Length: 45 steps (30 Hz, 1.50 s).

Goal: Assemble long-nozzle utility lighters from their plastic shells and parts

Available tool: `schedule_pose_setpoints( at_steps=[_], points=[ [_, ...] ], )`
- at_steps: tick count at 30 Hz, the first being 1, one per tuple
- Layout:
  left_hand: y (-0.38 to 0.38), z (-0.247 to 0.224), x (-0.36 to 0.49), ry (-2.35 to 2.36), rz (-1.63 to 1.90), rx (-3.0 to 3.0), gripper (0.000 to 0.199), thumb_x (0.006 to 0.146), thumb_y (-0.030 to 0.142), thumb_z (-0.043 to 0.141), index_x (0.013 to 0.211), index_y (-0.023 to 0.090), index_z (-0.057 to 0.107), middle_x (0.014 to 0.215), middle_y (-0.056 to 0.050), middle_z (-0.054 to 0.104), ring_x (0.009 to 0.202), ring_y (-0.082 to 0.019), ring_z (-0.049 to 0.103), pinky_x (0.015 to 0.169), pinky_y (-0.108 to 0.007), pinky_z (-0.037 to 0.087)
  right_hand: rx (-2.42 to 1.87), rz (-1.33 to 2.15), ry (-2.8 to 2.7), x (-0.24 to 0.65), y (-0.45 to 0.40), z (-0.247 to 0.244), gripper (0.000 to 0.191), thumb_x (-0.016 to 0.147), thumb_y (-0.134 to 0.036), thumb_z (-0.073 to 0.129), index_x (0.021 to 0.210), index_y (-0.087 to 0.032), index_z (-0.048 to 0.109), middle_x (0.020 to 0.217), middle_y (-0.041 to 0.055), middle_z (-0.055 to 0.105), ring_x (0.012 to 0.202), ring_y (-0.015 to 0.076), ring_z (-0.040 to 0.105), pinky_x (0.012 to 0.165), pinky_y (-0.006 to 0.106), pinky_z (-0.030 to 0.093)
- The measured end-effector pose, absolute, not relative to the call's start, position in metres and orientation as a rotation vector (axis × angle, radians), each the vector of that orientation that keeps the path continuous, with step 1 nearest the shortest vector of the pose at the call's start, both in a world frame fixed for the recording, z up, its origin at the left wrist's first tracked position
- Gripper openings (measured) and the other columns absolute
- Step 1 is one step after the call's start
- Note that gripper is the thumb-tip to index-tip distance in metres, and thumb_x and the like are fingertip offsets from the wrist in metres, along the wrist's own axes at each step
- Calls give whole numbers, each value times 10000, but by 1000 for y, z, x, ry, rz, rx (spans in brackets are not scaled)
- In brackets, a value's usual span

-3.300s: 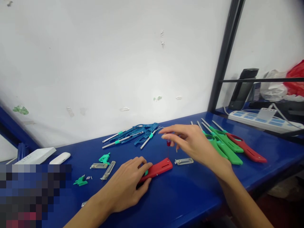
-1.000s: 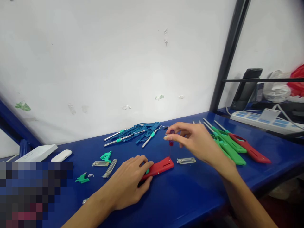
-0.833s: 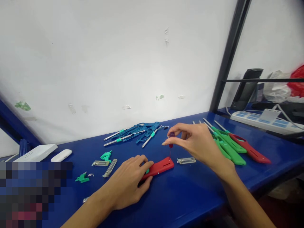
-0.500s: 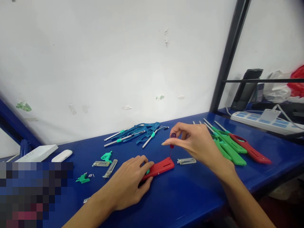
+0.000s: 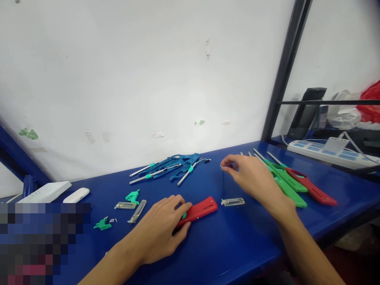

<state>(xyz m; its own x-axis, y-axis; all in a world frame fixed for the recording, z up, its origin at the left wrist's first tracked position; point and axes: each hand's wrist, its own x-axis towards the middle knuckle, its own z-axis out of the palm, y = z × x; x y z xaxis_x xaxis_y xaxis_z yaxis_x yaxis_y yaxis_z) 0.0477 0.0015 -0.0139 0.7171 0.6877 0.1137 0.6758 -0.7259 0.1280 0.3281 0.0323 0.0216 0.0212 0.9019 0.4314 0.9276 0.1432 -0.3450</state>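
My left hand (image 5: 162,225) is closed around the red lighter body (image 5: 204,208), which lies on the blue table with a slot and a small hole showing at its right end. A bit of green part shows under my fingers. Above and to the right, my right hand (image 5: 247,172) pinches a small screwdriver (image 5: 223,179). Its thin shaft points down, clear of the lighter, and my fingers mostly hide the handle. A clear fuel tank (image 5: 233,202) lies below that hand, just right of the red body.
Several blue lighter shells with metal tubes (image 5: 178,166) are piled at the back. Green lighters (image 5: 292,194) and a red one (image 5: 316,190) lie right. Green plastic parts (image 5: 132,196) and clear tanks (image 5: 137,211) lie left, near a white case (image 5: 76,195). A power strip (image 5: 314,148) sits back right.
My right hand has lifted the screwdriver out of the lighter's end hole and moved slightly right. The left hand and the red lighter body have stayed in place.
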Motion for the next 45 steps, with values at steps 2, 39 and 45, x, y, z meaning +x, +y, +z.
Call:
schedule_pose_setpoints(
  at_steps=[2, 39, 45],
  points=[
    [2, -13, 48, 1127, 233, 2839, 348, 1024, 277, 463, 1353, 234, 571, 1195, -84, 624, 1062, -278, 627, 908, -473, 532, -1864, -41, -1896, 329, 32, 19, 227, 1002, -368, 631, 1090, -165, 683, 1024, 41, 705, 910, 168, 679, 851, 384, 578],
    [-1, -12, 47, 1123, 230, 2839, 325, 1025, 289, 468, 1323, 237, 586, 1175, -68, 625, 1028, -269, 619, 897, -465, 515, -2004, -254, -1926, 319, 34, 10, 381, 1017, -509, 568, 1136, -179, 716, 1052, 76, 745, 1010, 227, 713, 1033, 522, 508],
    [0, -12, 47, 1125, 244, 2848, 329, 1026, 290, 468, 1328, 235, 587, 1165, -71, 625, 1029, -268, 620, 904, -464, 513, -1950, -262, -1874, 317, 30, 17, 433, 1048, -517, 502, 1260, -179, 667, 1002, 48, 744, 997, 218, 712, 1101, 551, 431]
  ],
)
